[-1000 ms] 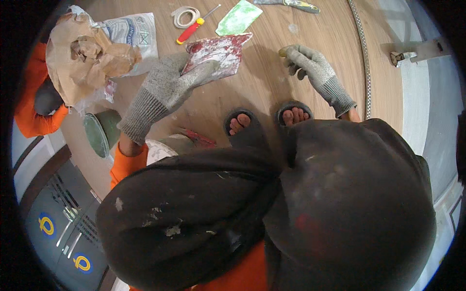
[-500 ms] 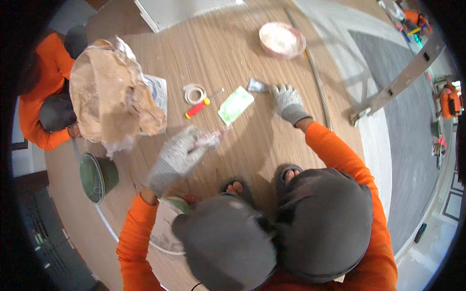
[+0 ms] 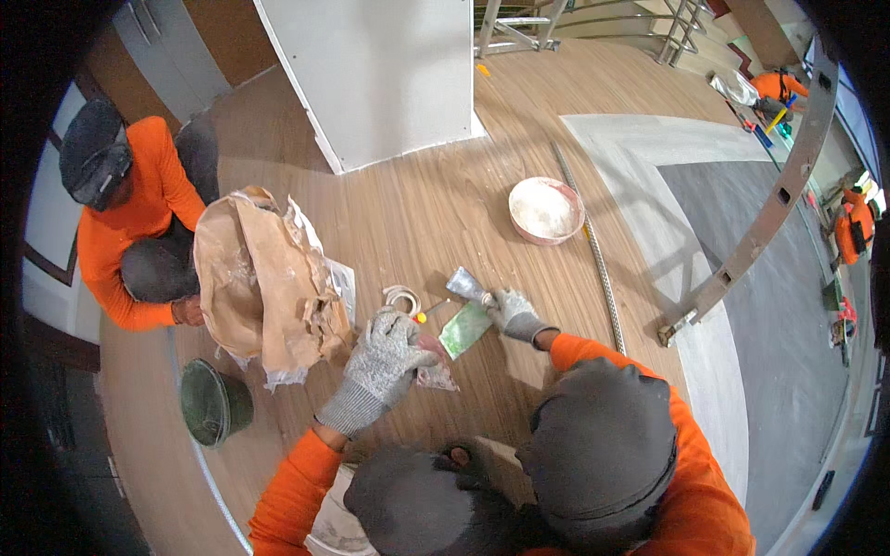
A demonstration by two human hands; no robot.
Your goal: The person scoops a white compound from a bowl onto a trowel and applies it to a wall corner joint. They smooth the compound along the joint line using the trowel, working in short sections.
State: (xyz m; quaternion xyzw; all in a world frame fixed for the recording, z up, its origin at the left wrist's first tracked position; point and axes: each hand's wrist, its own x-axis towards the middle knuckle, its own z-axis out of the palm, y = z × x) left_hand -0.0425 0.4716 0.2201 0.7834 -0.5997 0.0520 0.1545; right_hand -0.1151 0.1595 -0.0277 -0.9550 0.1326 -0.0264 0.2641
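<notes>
My left hand [image 3: 385,361], in a grey knitted glove, is closed on a small clear plastic bag [image 3: 439,377] with pinkish contents, above the wood-look floor. My right hand [image 3: 517,317], gloved alike, has its fingers closed round the handle end of a putty knife [image 3: 464,284], its broad metal blade pointing away to the left. A green and white sheet or packet [image 3: 464,330] lies on the floor between my hands. Just beyond the left glove are a pale coiled strip [image 3: 401,298] and the yellow end of a screwdriver [image 3: 422,318], mostly hidden.
A pinkish bowl of white powder [image 3: 544,209] stands ahead, beside a long metal rod [image 3: 598,269]. A torn brown paper sack [image 3: 269,278] and a dark green bucket [image 3: 215,403] stand left, near a crouching co-worker [image 3: 148,222]. A ladder leg [image 3: 760,218] rises at right.
My right hand has closed on the putty knife and lifted or turned it. My left hand has moved right with the plastic bag, now near the green sheet. The view has tilted up.
</notes>
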